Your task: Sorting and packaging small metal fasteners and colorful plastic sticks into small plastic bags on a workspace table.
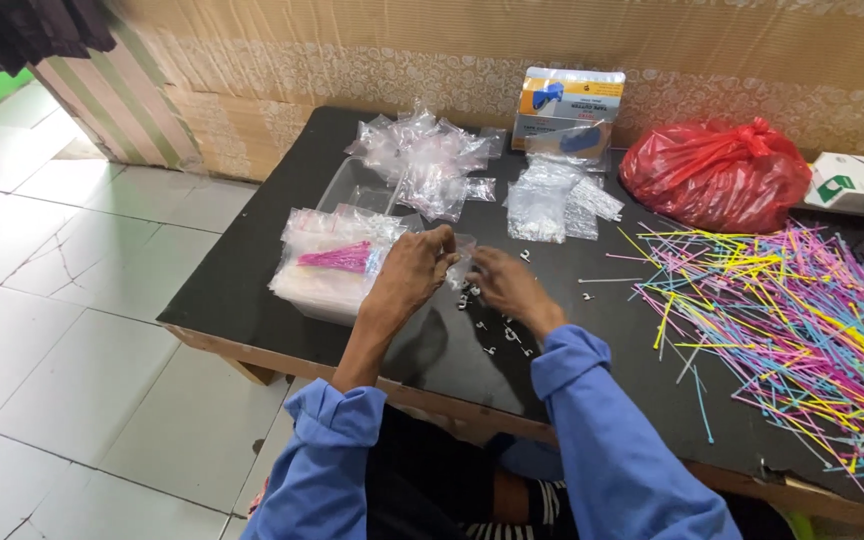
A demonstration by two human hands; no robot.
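Observation:
My left hand [414, 268] and my right hand [505, 283] meet over the black table [242, 270], both pinching a small clear plastic bag [461, 256] between them. Small white clips [497, 335] lie scattered on the table just under and in front of my hands. To the left of my left hand sits a clear tray [327, 290] stacked with flat plastic bags, one holding pink sticks [337, 259]. Both arms wear blue sleeves.
A big spread of thin coloured plastic sticks [792, 320] covers the right side. Behind stand a red plastic bag [717, 175], a box of gloves [567, 105], piles of small clear bags [422, 155] and a white box [860, 183]. White tiled floor lies to the left.

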